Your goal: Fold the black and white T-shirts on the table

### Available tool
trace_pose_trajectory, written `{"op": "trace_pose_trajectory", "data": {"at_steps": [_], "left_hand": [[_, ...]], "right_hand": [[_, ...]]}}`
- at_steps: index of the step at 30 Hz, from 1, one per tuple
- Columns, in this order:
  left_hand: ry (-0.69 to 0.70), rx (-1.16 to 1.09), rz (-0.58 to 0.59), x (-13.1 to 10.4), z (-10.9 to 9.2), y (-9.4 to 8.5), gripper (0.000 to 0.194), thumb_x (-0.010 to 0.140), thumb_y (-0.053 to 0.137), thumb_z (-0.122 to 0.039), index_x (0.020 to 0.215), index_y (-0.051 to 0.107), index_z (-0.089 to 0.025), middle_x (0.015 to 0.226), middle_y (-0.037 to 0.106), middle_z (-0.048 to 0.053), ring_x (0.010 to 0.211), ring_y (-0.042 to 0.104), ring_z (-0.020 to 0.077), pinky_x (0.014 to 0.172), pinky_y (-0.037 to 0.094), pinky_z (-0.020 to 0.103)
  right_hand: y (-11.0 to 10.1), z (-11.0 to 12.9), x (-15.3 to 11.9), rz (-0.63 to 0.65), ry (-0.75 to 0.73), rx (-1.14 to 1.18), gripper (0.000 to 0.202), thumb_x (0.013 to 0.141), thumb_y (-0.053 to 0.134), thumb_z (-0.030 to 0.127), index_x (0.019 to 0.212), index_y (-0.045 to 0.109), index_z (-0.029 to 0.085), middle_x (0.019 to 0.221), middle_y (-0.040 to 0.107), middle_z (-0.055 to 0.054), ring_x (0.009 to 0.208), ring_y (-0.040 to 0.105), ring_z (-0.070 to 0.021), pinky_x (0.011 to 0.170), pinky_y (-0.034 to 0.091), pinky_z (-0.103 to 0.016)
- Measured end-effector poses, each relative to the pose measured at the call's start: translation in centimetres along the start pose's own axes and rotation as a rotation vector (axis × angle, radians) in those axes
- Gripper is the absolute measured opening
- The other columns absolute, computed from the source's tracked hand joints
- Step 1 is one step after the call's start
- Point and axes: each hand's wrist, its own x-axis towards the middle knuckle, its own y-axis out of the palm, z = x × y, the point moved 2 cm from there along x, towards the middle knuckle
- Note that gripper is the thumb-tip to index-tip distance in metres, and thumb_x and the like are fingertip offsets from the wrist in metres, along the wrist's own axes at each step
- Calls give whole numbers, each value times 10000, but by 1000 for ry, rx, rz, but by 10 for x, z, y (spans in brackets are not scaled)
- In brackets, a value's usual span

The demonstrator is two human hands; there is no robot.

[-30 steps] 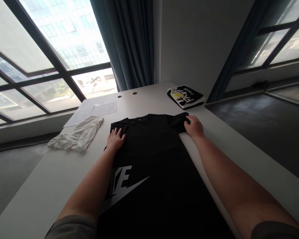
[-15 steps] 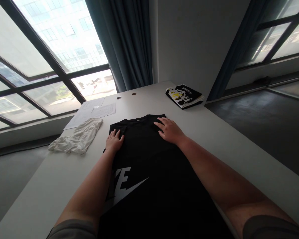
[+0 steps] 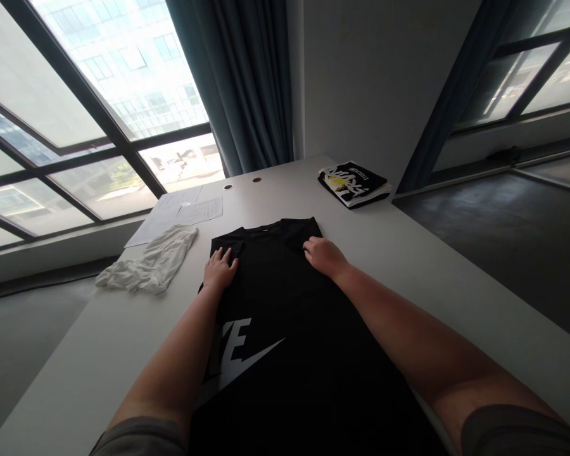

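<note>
Two contacts on the black shirt (image 3: 285, 285), lying flat on the white surface (image 3: 285, 196): under an open left hand (image 3: 220, 269), and under a curled right hand (image 3: 325, 256); cannot tell if pinching. Probably light, soft, floppy; best taken by the shoulder edges (image 3: 308, 223).

office-like room, white table (image 3: 275, 197) with round cable holes (image 3: 257, 180), paper sheets (image 3: 203, 209), dark-framed windows (image 3: 129, 147), blue curtains (image 3: 251, 82)

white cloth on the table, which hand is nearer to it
Left. The left hand rests on the black shirt, a short gap from the white cloth; the right hand is farther, across the shirt.
</note>
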Motion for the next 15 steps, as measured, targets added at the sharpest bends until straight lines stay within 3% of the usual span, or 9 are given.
{"op": "trace_pose_trajectory", "data": {"at_steps": [3,7,9,12,15], "left_hand": [[1,0,2,0,0,-1,677,1027,377,-584,1606,439,-240,1706,333,100,1577,295,308,1278,268,470],[1,6,15,-1,-1,-2,686,1028,359,-586,1615,423,-238,1711,319,101,1582,282,306,1278,268,468],[-1,9,34,-1,-1,-1,685,1028,353,-588,1626,403,-259,1722,295,90,1590,259,309,1277,264,484],[8,13,71,2,-1,0,672,1026,343,-604,1646,343,-344,1741,247,39,1610,187,320,1278,240,517],[14,38,146,7,-1,-4,702,1010,346,-653,1654,308,-374,1747,223,38,1614,146,350,1270,231,547]], "right_hand": [[2,3,0,44,-91,46,324,1038,508,358,1127,764,181,1157,711,-125,1059,664,-252,904,526,-335],[7,-2,1,-68,-98,101,470,1067,403,428,1335,706,188,1351,677,-143,1263,605,-287,1098,470,-417],[16,-8,3,-26,-34,93,532,1065,385,435,1496,583,195,1552,544,-136,1449,473,-300,1215,360,-482],[35,-16,6,160,79,70,652,1055,379,531,1627,394,218,1713,291,-128,1586,257,-304,1278,216,-558],[44,-23,10,157,80,92,661,1064,322,576,1634,380,247,1733,226,-127,1603,204,-305,1277,181,-589]]}}
